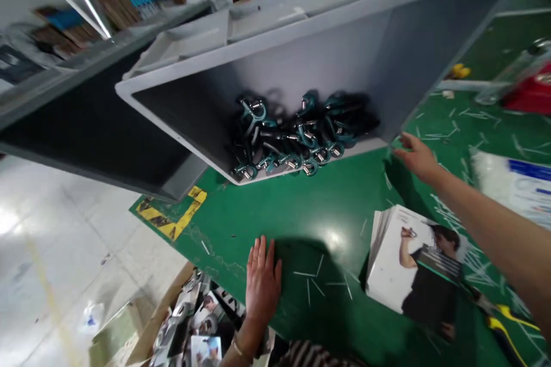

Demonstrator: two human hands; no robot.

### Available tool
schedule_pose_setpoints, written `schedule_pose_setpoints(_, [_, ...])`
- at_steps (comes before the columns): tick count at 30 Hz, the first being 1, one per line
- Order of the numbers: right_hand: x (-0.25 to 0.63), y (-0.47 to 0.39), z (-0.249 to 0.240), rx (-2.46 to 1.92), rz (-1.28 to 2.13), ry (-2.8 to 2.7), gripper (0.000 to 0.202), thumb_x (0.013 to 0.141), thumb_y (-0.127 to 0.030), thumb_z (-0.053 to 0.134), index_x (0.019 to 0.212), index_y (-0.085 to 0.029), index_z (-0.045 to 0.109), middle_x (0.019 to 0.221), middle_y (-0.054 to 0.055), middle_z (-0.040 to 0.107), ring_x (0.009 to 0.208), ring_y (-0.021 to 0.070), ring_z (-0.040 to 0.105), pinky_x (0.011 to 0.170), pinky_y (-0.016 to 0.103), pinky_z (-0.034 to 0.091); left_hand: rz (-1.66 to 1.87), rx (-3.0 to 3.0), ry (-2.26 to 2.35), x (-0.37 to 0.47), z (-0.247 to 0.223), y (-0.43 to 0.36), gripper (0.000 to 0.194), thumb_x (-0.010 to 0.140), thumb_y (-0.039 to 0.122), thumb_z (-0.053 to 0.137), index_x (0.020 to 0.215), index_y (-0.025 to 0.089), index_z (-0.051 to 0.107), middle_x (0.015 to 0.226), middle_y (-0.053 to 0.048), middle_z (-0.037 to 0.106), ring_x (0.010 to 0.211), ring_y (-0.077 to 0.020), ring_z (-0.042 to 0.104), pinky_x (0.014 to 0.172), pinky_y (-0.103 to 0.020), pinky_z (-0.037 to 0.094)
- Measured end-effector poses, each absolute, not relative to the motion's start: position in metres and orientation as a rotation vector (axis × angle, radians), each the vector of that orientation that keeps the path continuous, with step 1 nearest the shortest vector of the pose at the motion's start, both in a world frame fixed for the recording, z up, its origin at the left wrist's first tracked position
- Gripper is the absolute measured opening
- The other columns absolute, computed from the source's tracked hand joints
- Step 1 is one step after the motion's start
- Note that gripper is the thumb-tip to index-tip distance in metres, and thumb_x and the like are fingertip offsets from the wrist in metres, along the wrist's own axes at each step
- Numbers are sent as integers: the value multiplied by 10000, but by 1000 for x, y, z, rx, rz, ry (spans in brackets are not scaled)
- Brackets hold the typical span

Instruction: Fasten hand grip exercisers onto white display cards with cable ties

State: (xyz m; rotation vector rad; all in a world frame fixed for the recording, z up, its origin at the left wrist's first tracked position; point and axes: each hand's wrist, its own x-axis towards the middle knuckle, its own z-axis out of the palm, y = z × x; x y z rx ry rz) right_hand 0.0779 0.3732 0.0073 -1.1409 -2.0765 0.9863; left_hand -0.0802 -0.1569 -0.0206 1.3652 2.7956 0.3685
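My left hand (pixel 262 275) lies flat on the green tabletop (pixel 241 218), fingers stretched out, holding nothing. My right hand (pixel 415 157) reaches to the lower right corner of a large grey bin (pixel 318 57), its fingers and thumb apart; whether it touches the rim I cannot tell. The bin is tipped with its mouth towards me. Inside, along its lower side, lies a heap of black-and-teal pieces with shiny metal coils (pixel 293 137). Under my right forearm sits a stack of printed cards (pixel 413 264) picturing a person.
A second dark grey bin (pixel 107 120) stands at the left. Yellow-handled pliers (pixel 495 321) and a white plastic bag (pixel 516 183) lie at the right. Thin white strips (pixel 318 287) are scattered about. A cardboard box (pixel 172 304) of printed packaging stands below the table's left edge.
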Motion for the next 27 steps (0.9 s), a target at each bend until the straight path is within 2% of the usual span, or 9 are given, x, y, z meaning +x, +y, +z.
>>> schedule_pose_setpoints(4, [108,305,54,-1075,879,-2097,410,900,-294,516,1219,-51,601,1275,231,608,1206,335,565,1049,591,358,642,1412,2831,-84,-32,-167,584,958,374,483,1485,151,370,1548,-150,380,1467,-298,284,1182,-531,303])
schedule_pose_setpoints(6, [128,240,76,-949,892,-2140,368,926,-306,487,1184,-88,634,1237,180,646,1188,284,583,1057,518,388,808,1419,2832,-80,-38,-173,541,949,384,495,1437,159,438,1517,-155,427,1449,-313,320,1174,-546,302])
schedule_pose_setpoints(8, [152,158,86,-808,964,-2192,336,943,-333,487,1193,-163,635,1170,114,694,1057,236,653,962,436,503,980,1395,2804,-80,-43,-179,483,946,366,492,1380,155,494,1468,-161,485,1414,-313,384,1161,-539,322])
schedule_pose_setpoints(11, [188,29,73,-627,1084,-2294,299,968,-366,469,1116,-223,686,992,54,746,855,197,704,809,339,582,1209,1301,2700,-100,-42,-180,414,925,327,496,1295,147,544,1344,-155,590,1279,-292,537,1107,-503,406])
schedule_pose_setpoints(15, [224,-87,19,-468,1133,-2438,310,972,-293,437,1163,-314,681,1111,41,725,1056,229,674,977,398,532,1248,1122,2743,-162,-16,-163,447,835,326,601,1202,72,575,1248,-209,621,1217,-316,574,1086,-457,429])
schedule_pose_setpoints(19, [259,-102,-2,-672,865,-2217,381,903,-342,488,1233,-494,602,1238,-10,681,1134,294,646,938,495,561,1249,999,2882,-234,24,-129,575,836,347,595,1280,2,479,1342,-278,520,1337,-352,449,1132,-490,349])
schedule_pose_setpoints(22, [280,-65,12,-1023,667,-1941,338,904,-375,503,1218,-355,627,1315,51,624,1233,313,572,1040,534,468,1207,891,2949,-274,41,-100,615,851,363,574,1312,-14,421,1368,-304,480,1356,-369,419,1100,-511,374])
schedule_pose_setpoints(24, [287,-31,19,-1214,667,-1788,414,911,-440,498,1272,-257,581,1371,102,566,1275,314,527,1080,529,415,1150,859,2947,-293,45,-82,559,881,375,534,1290,6,440,1299,-283,547,1267,-353,519,1028,-488,446])
schedule_pose_setpoints(27, [286,13,9,-1384,844,-1678,611,888,-561,499,1389,-212,471,1433,144,493,1284,322,509,1071,526,412,1015,884,2920,-311,46,-62,399,902,382,508,1123,53,553,1065,-215,676,1021,-324,660,875,-443,528])
